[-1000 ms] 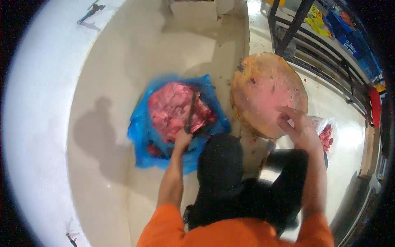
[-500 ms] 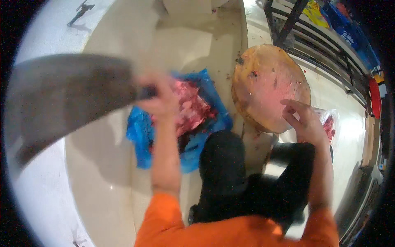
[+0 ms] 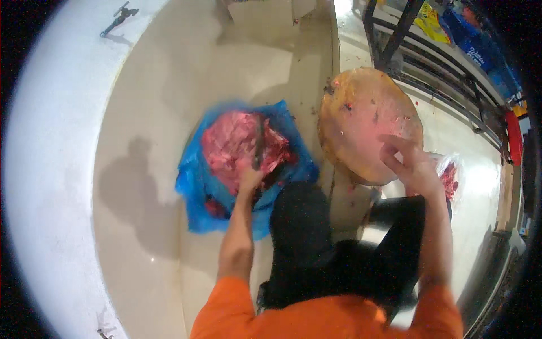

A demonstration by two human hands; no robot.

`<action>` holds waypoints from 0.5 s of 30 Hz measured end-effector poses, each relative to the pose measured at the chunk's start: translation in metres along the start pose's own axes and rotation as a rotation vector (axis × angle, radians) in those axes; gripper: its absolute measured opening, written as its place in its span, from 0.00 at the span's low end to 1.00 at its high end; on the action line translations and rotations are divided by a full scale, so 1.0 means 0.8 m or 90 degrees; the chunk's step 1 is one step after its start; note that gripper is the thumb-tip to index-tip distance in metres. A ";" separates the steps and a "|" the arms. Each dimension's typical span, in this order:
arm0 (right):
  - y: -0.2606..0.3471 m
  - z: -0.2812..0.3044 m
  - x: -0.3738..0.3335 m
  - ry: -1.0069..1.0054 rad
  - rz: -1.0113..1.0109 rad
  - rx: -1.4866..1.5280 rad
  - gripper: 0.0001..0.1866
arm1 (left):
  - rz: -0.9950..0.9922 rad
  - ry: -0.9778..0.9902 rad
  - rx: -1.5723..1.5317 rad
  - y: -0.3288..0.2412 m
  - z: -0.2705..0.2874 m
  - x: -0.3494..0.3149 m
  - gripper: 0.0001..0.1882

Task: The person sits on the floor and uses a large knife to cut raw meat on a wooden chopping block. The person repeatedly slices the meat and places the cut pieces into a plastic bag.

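Observation:
My left hand is closed round the handle of a cleaver. Its blade shows nearly edge-on as a dark strip over a large lump of raw red meat. Whether the edge is sunk into the meat, I cannot tell. The lump rests on a blue plastic bag spread on the ground, with a smaller dark red piece beside it. Over the near right edge of a thick round wooden chopping block is my right hand, holding nothing, its fingers bent and thumb apart.
Right of the block lies a clear plastic bag with red meat pieces. A dark metal rack stands at the far right, with blue and yellow packages behind it. A wall tap juts out at the far left.
My left hand has swung the cleaver from the left, where its broad side showed, down over the meat. The right hand has stayed near the block with little movement.

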State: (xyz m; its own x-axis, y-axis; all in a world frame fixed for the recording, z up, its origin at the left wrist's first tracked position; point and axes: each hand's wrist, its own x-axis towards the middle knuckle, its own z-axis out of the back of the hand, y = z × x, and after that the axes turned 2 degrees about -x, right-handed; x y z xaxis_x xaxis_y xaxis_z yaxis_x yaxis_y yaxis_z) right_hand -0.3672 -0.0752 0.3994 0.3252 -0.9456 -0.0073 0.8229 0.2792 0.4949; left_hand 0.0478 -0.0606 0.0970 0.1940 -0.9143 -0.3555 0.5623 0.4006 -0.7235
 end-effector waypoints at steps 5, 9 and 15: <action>-0.010 -0.005 0.007 -0.008 0.022 0.017 0.17 | -0.265 -0.360 0.001 -0.217 0.143 -0.055 0.20; 0.007 -0.005 0.008 0.033 -0.005 0.042 0.16 | -0.472 -0.469 -0.363 -0.380 0.223 -0.073 0.16; 0.013 -0.001 0.002 0.047 -0.024 0.028 0.16 | -0.384 -0.493 -0.473 -0.214 0.081 0.002 0.13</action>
State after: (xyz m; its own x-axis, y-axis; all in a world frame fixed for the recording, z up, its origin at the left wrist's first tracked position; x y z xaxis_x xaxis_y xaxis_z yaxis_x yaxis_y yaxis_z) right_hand -0.3576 -0.0737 0.4039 0.3300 -0.9397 -0.0899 0.8139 0.2350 0.5314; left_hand 0.0039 -0.1343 0.2591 0.6298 -0.6570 0.4143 0.1828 -0.3930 -0.9012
